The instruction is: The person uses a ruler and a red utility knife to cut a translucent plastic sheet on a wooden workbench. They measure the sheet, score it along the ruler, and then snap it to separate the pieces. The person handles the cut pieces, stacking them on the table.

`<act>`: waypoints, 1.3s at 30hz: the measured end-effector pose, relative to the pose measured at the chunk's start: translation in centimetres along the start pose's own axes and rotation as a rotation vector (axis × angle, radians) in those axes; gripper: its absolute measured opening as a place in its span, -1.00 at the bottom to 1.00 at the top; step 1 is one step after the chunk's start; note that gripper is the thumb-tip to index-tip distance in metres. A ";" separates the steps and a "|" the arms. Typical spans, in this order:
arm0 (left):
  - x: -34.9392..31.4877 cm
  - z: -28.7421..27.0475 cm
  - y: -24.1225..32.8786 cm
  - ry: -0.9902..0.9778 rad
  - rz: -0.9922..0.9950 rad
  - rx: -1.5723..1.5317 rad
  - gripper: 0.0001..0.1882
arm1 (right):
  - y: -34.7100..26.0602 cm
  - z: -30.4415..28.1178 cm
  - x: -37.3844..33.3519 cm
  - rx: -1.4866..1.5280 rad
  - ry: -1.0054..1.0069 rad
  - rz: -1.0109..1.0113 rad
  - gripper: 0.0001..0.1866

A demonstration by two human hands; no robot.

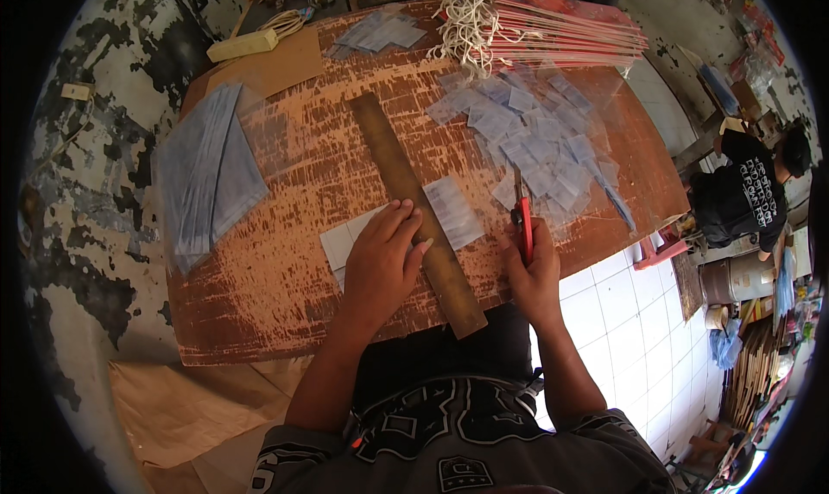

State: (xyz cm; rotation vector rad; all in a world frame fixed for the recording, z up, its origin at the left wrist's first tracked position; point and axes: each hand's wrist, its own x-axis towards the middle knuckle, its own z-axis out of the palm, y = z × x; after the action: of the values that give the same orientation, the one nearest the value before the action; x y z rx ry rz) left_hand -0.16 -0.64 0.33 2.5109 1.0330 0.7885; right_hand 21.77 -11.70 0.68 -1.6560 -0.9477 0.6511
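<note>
My left hand (386, 254) lies with its fingers stretched out on a long, worn brown straightedge (389, 153) that slants across the table. Under the straightedge, a white sheet with faint lines (338, 245) shows on its left, and a translucent plastic piece (453, 211) sticks out on its right. In my right hand (533, 265) is a red-handled cutter knife (525, 226), its blade pointing away from me. Just beyond the knife spreads a loose heap of small clear plastic pieces (535, 136).
Long plastic sheets (207, 174) lie stacked at the table's left. Cardboard (276, 66) and a power strip (243, 46) are at the far left. Toward the back are more plastic pieces (380, 32) and a red bundle with white cords (561, 32). A person in black (747, 187) is at the right.
</note>
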 end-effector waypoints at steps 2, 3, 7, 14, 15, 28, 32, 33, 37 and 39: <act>0.0 0.0 0.0 -0.002 -0.003 -0.006 -0.55 | 0.7 0.0 0.1 -0.027 0.002 -0.031 -0.73; 0.0 0.0 0.0 -0.001 -0.005 -0.013 -0.55 | 0.9 -0.1 0.2 -0.041 0.002 -0.048 -0.73; 0.0 0.1 0.0 0.001 -0.004 -0.017 -0.55 | 0.5 -0.1 0.2 -0.051 -0.005 -0.041 -0.73; 0.0 0.1 -0.1 -0.002 -0.006 -0.015 -0.54 | 0.4 -0.1 0.1 -0.042 -0.005 -0.031 -0.72; -0.1 0.1 -0.1 -0.002 -0.006 -0.017 -0.54 | 0.3 0.0 0.1 -0.037 -0.003 -0.035 -0.72; 0.0 0.1 -0.2 0.010 0.008 -0.008 -0.49 | 1.3 0.0 0.1 -0.042 0.024 -0.070 -0.75; -0.1 0.3 -0.2 -0.002 -0.001 -0.037 -0.46 | 0.6 -0.1 0.0 0.022 0.012 -0.025 -0.75; 0.0 0.4 -0.2 0.000 -0.005 -0.017 -0.46 | 1.3 -0.1 0.4 -0.011 0.023 -0.092 -0.75; -0.1 0.4 -0.4 -0.008 -0.012 -0.007 -0.46 | 0.2 0.0 0.0 0.070 -0.014 0.046 -0.72; -0.1 0.3 -0.2 -0.009 -0.020 -0.010 -0.46 | -0.2 -0.1 0.1 0.068 -0.022 0.056 -0.71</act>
State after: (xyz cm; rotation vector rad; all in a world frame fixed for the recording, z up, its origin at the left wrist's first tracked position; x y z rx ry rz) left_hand -0.17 -0.62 -0.07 2.4894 1.0470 0.7748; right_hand 21.85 -11.69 0.88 -1.6230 -0.8878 0.7326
